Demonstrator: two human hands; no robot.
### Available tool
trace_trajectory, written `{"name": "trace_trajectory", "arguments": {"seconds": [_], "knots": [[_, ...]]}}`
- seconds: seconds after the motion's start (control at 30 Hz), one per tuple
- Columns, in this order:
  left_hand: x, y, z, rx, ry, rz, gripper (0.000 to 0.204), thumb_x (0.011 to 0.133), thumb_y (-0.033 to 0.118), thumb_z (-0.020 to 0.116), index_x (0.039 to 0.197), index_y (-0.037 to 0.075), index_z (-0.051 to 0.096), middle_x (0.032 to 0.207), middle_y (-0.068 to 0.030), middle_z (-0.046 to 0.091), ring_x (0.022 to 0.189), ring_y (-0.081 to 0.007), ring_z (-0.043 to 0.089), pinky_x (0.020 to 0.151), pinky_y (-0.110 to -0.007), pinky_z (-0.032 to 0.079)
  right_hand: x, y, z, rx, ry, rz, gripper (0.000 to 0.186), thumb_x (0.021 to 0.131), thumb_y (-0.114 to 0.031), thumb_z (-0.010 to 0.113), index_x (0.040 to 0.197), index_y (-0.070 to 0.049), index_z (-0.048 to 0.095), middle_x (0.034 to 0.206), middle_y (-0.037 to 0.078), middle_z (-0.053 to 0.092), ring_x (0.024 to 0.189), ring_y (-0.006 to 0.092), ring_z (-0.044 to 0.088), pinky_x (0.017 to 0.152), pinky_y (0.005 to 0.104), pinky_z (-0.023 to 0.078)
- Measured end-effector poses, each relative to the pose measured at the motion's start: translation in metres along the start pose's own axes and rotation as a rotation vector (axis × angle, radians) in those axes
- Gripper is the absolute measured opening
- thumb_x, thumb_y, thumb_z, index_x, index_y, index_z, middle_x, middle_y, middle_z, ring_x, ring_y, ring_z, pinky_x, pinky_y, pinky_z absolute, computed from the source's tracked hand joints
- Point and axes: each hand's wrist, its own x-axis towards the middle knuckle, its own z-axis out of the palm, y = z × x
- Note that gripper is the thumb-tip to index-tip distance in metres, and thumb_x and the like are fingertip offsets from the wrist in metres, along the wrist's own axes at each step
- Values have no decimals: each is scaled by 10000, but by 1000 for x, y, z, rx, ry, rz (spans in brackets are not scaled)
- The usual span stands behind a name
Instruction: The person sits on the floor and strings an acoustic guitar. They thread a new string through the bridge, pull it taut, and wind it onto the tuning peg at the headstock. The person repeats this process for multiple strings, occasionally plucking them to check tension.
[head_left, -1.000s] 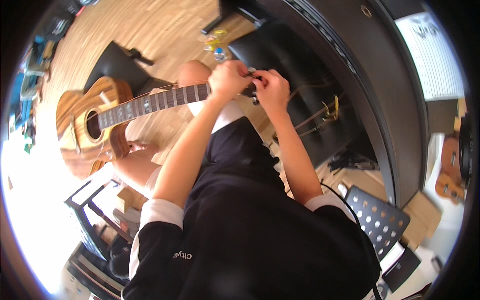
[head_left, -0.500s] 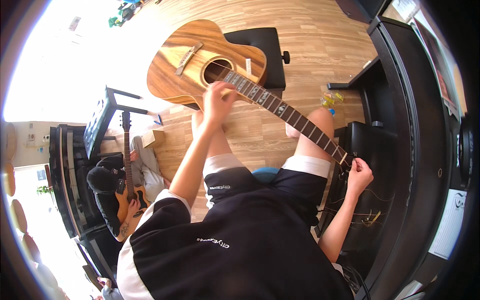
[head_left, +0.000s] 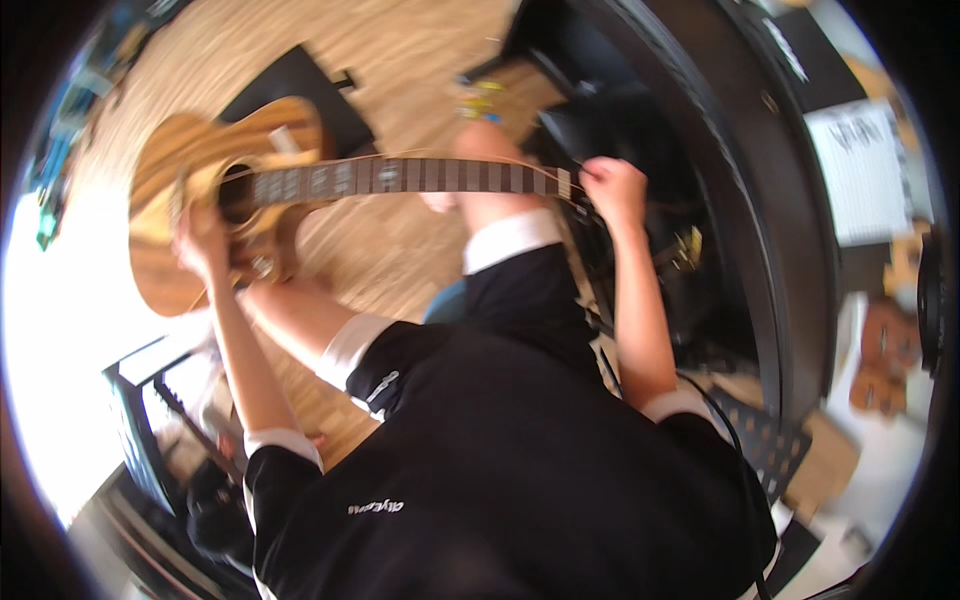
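Note:
A wooden acoustic guitar [head_left: 160,250] lies at the upper left, its neck [head_left: 420,176] running rightward above my knees, with a thin string loose along it. My left hand [head_left: 205,245] is on the guitar body beside the soundhole, over the bridge end; motion smears its fingers. At the headstock end, my right hand [head_left: 618,190] has its fingers pinched together on something small that I cannot make out; the headstock is mostly hidden behind it.
Behind the guitar is a black stool [head_left: 290,85]. Dark piano-like furniture [head_left: 740,250] curves along my right, with a perforated music stand [head_left: 765,450] below. Small yellow items [head_left: 482,100] lie on the wooden floor. Another person [head_left: 215,520] with a guitar is at the lower left.
My left hand has left the headstock, where it was a second ago, and moved left onto the guitar body. My right hand stays at the headstock. The camera's view has swung around.

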Motion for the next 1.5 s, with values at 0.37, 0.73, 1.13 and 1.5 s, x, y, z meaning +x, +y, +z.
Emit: {"name": "trace_trajectory", "arguments": {"seconds": [0.37, 0.73, 1.13, 1.5], "knots": [[-1, -4, 11, -98, 89, 77, 363, 895, 435, 645, 1155, 192, 717, 1253, -29, 656, 1245, -285, 539, 1016, -530, 408, -14, 21, 15, 259, 128, 40, 71, 769, -60, 733, 830, -23, 734, 705, 143, 710, 644, 244, 714, 629, 322, 559], [-75, 336, -59, -888, -524, 489, 194, 913, 100, 640, 1086, 52, 715, 1063, -113, 708, 966, -213, 678, 838, -353, 535, -24, 32, 31, 183, 345, -94, 64, 709, -89, 761, 750, -87, 712, 545, 14, 612, 547, 178, 582, 648, 340, 445], [-174, 511, 40, -761, -1519, 921, 405, 790, -92, 536, 1142, 33, 695, 1004, -174, 726, 957, -266, 688, 848, -348, 522, 42, 69, -10, 395, -320, -364, 128, 660, -118, 802, 730, -41, 729, 644, 93, 669, 612, 241, 653, 626, 336, 517], [-159, 510, -43, -736, -915, 888, 300, 894, 19, 629, 1193, -6, 638, 1082, -102, 697, 966, -170, 667, 787, -293, 526, 75, 33, -26, 107, -776, -323, 26, 628, -45, 699, 633, -35, 675, 577, 66, 672, 555, 189, 670, 525, 316, 519]]}}
